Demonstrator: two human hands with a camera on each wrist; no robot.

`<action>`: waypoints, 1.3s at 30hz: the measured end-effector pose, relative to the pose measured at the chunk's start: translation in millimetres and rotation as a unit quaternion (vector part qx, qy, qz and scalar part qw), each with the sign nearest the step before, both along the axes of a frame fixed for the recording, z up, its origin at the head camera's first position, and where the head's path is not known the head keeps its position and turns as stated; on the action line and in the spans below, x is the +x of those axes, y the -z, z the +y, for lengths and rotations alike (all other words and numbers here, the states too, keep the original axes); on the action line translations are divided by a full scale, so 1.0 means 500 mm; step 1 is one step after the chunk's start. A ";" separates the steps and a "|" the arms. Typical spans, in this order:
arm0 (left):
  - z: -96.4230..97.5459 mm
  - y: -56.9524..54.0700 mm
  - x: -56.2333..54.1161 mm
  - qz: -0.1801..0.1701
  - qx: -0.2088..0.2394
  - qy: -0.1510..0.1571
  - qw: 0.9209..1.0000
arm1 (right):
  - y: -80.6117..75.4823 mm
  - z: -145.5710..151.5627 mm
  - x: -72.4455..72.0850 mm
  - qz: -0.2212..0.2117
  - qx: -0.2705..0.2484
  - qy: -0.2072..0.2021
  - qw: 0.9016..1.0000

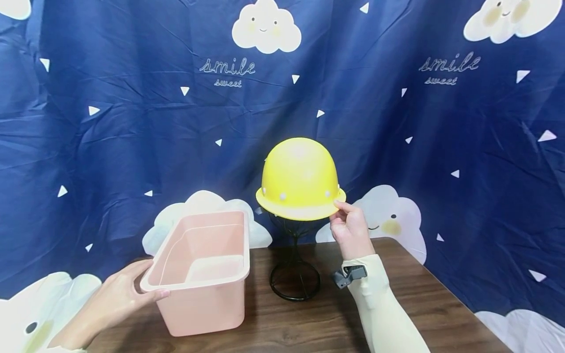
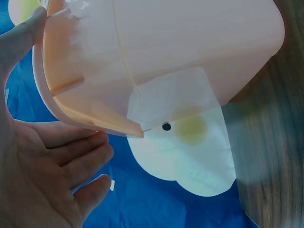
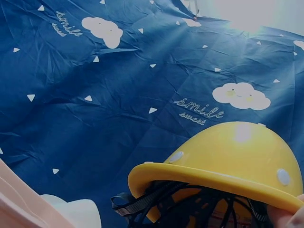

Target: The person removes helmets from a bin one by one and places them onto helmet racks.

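A yellow hard hat (image 1: 300, 176) is over the top of a black wire stand (image 1: 295, 279); whether the hat rests on it I cannot tell. My right hand (image 1: 350, 228) pinches the hat's brim at its right side, thumb on top. In the right wrist view the hard hat (image 3: 237, 156) shows black straps (image 3: 152, 197) underneath, and only part of the hand (image 3: 287, 218) is visible. To the left, a pink plastic bin (image 1: 203, 309) stands upright on the table. My left hand (image 1: 116, 294) grips the bin's near-left rim corner, its thumb along the front.
The dark wooden table (image 1: 282, 333) ends at a right-hand edge. Behind it hangs a blue curtain (image 1: 145, 127) with clouds and small triangles. A dark wrist device (image 1: 349, 276) sits on my right sleeve (image 1: 384, 314).
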State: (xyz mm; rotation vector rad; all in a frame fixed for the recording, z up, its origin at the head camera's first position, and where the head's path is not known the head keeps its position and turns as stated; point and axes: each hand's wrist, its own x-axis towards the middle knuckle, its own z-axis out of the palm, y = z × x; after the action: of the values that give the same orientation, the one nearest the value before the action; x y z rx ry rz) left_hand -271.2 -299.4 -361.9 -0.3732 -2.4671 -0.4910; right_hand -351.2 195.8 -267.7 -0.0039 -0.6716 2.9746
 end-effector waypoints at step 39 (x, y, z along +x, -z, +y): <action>0.002 0.001 0.001 -0.008 -0.002 -0.005 1.000 | 0.087 -0.015 0.022 0.001 0.074 0.012 0.997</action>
State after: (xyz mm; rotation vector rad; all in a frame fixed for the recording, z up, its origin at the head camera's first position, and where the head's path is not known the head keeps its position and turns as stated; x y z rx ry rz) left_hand -270.9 -298.6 -362.4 -0.3603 -2.4852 -0.4862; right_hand -340.1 188.1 -311.2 0.0009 -0.8837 2.8935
